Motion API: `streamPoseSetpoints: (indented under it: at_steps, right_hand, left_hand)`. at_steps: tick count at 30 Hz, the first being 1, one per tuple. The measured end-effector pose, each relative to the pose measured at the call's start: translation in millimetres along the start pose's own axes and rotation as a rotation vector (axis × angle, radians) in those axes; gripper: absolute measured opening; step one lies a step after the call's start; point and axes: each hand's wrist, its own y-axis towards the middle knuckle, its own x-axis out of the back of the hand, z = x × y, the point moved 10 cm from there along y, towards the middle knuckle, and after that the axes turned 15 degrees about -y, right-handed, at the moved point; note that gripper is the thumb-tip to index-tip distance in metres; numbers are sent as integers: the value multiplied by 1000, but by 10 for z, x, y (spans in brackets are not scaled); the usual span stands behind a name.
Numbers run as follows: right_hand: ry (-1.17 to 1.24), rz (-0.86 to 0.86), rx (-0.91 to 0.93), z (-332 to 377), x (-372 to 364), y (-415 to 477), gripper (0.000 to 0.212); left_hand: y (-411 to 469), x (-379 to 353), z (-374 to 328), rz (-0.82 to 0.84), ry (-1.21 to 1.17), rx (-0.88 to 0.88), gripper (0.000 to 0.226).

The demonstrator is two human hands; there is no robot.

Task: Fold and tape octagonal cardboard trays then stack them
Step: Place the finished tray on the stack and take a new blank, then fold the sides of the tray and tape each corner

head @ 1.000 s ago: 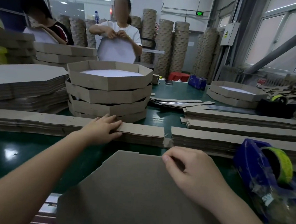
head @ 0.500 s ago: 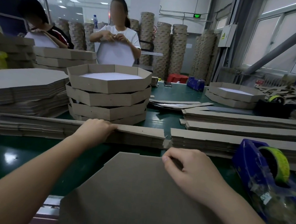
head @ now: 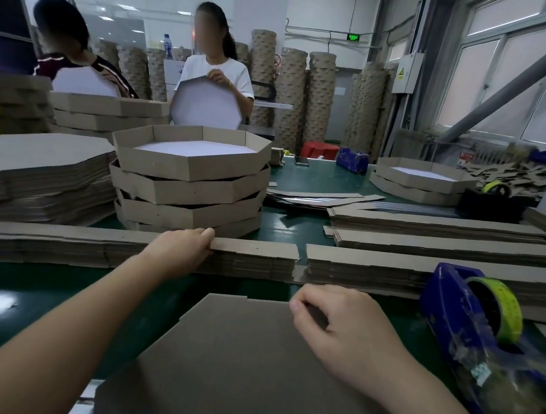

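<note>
Flat octagon board (head: 238,366) lies nearest on table (head: 17,286). Right hand (head: 337,327) fingers curled onto its far edge, likely pinning it for the wall. Tape dispenser (head: 470,324) just right, within reach. Behind, left hand (head: 181,252) fingers clamped on top side strip (head: 256,247) of its pile, probably lifting one. Farther back, finished trays (head: 189,181) stacked.

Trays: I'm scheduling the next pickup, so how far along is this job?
Done: folded trays stand stacked behind the strip pile. In hand: the left hand grips the top side strip, while the right hand pinches the far edge of a flat octagonal base. Left: this tray is neither folded nor taped, the tape dispenser sits untouched, and piles of flat bases wait.
</note>
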Motion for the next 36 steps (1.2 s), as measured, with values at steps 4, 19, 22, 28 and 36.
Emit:
streamPoseSetpoints:
  at_steps: [4, 19, 22, 28, 36]
  right_hand:
    - [1, 13, -6, -5, -17, 13, 20]
    - [159, 101, -143, -110, 52, 116, 48]
    - [136, 5, -140, -54, 154, 239, 35]
    - [-226, -65, -77, 150, 217, 632, 87]
    - [-351, -320, -107, 225, 640, 670, 39]
  left_hand:
    - [-54, -5, 0, 92, -37, -60, 31]
    - [-177, 458, -247, -319, 29, -197, 72]
    - [-353, 748, -533, -405, 0, -358, 75]
    - [-694, 1157, -1147, -572, 11, -553, 54]
    - [-949, 1410, -1305, -650, -219, -466, 60]
